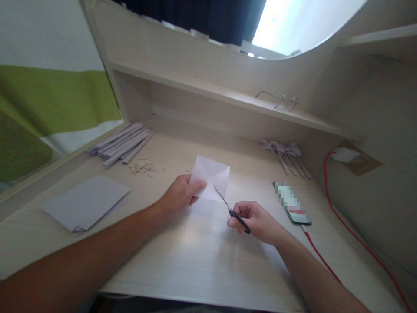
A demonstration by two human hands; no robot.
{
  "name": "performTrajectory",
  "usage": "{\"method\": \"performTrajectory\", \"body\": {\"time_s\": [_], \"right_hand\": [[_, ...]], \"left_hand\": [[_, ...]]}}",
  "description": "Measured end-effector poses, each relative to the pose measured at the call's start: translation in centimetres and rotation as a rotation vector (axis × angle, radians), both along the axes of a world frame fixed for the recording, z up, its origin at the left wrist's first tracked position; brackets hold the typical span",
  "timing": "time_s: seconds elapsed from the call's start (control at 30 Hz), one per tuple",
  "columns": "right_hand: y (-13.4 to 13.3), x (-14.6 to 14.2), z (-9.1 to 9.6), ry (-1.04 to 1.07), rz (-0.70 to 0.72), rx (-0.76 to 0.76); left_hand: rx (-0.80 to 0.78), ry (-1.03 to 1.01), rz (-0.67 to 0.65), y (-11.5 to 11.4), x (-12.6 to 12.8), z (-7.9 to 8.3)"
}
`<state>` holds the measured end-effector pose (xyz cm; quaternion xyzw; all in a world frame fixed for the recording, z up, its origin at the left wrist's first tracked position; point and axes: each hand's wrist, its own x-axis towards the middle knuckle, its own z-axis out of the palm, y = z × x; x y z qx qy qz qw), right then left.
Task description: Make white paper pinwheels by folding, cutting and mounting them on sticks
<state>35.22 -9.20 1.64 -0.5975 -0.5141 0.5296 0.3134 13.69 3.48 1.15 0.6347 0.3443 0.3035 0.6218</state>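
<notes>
A square sheet of white paper (213, 169) with faint diagonal creases is held up over the desk. My left hand (184, 191) pinches its lower left side, thumb on top and fingers beneath. In my right hand (254, 219) is a pair of scissors with black handles (240, 221), my fingers closed round the loops. The blades point up and left, their tip lying near the middle of the paper at its lower right part. Whether the blades are parted is too small to tell.
Rolled paper tubes (122, 143) and small yellowish bits (142, 167) lie at the back left, above stacked paper sheets (87, 202). Paper pinwheel-like pieces on sticks (285, 154) lie at the back right. A phone (293, 204) has a red cable (322, 258). Glasses (286, 102) rest on the shelf (211, 89).
</notes>
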Motion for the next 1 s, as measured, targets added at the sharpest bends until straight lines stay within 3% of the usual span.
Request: {"method": "performTrajectory", "body": {"time_s": [1.0], "right_hand": [[0.17,-0.45,0.26,0.018,-0.027,-0.014]], "left_hand": [[0.003,0.000,-0.039,-0.21,0.17,-0.37]]}}
